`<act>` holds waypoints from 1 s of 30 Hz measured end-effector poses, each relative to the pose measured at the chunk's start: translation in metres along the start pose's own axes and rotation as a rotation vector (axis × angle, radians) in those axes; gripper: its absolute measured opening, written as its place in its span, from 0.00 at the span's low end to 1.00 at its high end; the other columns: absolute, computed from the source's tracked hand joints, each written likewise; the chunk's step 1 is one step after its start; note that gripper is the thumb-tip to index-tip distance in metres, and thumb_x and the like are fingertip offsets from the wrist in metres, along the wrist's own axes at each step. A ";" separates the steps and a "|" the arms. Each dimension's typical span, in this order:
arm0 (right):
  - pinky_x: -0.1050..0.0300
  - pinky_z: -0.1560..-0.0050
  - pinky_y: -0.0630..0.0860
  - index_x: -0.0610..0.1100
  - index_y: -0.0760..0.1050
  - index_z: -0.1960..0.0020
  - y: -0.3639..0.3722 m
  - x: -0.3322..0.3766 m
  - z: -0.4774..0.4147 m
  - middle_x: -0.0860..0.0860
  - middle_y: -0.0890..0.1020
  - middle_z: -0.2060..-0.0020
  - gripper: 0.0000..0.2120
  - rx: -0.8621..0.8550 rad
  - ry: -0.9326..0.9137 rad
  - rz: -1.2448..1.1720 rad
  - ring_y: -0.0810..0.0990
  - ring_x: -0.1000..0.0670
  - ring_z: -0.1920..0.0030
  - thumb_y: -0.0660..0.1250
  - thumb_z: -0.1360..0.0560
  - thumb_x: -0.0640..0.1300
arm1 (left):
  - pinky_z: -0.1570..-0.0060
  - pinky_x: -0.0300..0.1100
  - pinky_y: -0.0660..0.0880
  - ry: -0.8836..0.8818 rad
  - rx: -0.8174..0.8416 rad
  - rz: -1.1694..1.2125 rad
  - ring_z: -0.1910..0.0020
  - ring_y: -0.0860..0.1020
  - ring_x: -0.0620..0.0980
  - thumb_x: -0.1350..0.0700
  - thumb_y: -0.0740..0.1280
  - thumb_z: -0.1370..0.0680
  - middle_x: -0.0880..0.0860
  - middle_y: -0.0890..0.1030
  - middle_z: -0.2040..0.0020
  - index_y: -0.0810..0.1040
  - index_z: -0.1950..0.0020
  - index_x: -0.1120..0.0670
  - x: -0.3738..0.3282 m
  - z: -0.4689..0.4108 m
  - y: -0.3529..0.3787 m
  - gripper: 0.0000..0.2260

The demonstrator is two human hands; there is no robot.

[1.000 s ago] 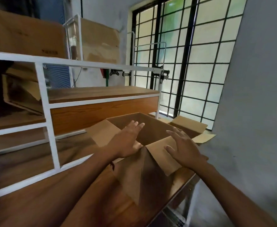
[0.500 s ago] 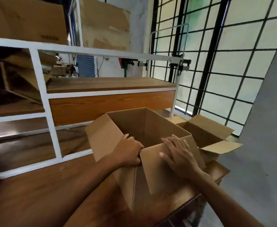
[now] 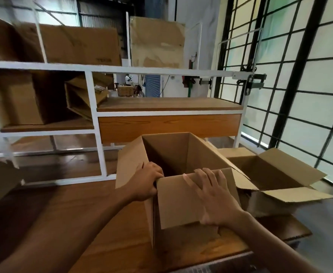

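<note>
An open spare carton sits beside white shelving, under a barred window.

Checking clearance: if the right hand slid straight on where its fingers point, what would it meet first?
Right hand, flat on the near flap, points across the open cardboard box; likely its far inner wall first; depth is unclear.

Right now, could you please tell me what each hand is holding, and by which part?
The left hand grips the cardboard box at its near-left corner; the right hand only presses flat on its near flap.
</note>
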State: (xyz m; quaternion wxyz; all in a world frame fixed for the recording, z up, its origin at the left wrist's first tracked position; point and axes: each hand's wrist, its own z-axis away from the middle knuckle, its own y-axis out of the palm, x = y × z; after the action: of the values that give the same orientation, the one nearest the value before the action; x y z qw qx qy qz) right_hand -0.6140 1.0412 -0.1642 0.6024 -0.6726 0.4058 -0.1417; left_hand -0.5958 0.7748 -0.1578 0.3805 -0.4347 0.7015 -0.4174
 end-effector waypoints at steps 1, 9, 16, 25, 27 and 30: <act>0.29 0.32 0.58 0.55 0.46 0.22 -0.001 0.006 0.001 0.41 0.63 0.28 0.58 -0.014 -0.007 -0.004 0.63 0.36 0.30 0.68 0.44 0.72 | 0.33 0.52 0.62 0.003 0.001 -0.002 0.39 0.66 0.42 0.50 0.71 0.27 0.41 0.77 0.45 0.82 0.46 0.46 0.001 0.007 -0.004 0.10; 0.27 0.35 0.62 0.54 0.52 0.22 -0.048 0.095 -0.010 0.40 0.66 0.30 0.62 -0.173 -0.066 -0.005 0.67 0.36 0.33 0.72 0.49 0.73 | 0.30 0.51 0.57 -0.032 -0.077 -0.030 0.34 0.66 0.43 0.53 0.72 0.28 0.41 0.78 0.46 0.83 0.49 0.46 0.029 0.100 -0.085 0.08; 0.25 0.32 0.58 0.54 0.53 0.22 -0.124 0.225 -0.033 0.40 0.66 0.30 0.60 -0.363 -0.166 -0.051 0.67 0.36 0.32 0.72 0.47 0.72 | 0.27 0.56 0.51 -0.093 -0.100 -0.251 0.30 0.63 0.45 0.55 0.72 0.29 0.42 0.77 0.43 0.81 0.45 0.46 0.067 0.216 -0.207 0.14; 0.26 0.30 0.51 0.52 0.57 0.23 -0.211 0.343 -0.059 0.43 0.61 0.24 0.52 -0.651 -0.457 -0.276 0.60 0.39 0.25 0.59 0.37 0.81 | 0.29 0.58 0.51 -0.013 -0.273 -0.523 0.31 0.67 0.50 0.58 0.74 0.33 0.45 0.78 0.46 0.83 0.49 0.49 0.102 0.355 -0.350 0.14; 0.25 0.30 0.53 0.51 0.58 0.23 -0.231 0.359 -0.076 0.43 0.62 0.24 0.47 -0.723 -0.459 -0.321 0.62 0.40 0.25 0.57 0.33 0.79 | 0.30 0.56 0.52 -0.011 -0.326 -0.572 0.32 0.68 0.51 0.59 0.74 0.34 0.46 0.78 0.47 0.83 0.49 0.49 0.114 0.371 -0.376 0.14; 0.29 0.30 0.56 0.49 0.61 0.24 -0.265 0.377 -0.108 0.44 0.69 0.29 0.39 -0.844 -0.350 -0.394 0.68 0.43 0.30 0.54 0.26 0.72 | 0.30 0.58 0.53 -0.029 -0.393 -0.637 0.32 0.70 0.52 0.61 0.73 0.35 0.46 0.78 0.49 0.83 0.51 0.50 0.136 0.394 -0.416 0.14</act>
State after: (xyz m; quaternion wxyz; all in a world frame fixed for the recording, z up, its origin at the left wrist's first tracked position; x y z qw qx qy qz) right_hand -0.3506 0.6812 -0.0063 0.2982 -0.9355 0.1857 0.0387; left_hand -0.1665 0.4341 0.0571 0.1510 -0.7017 0.5923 -0.3660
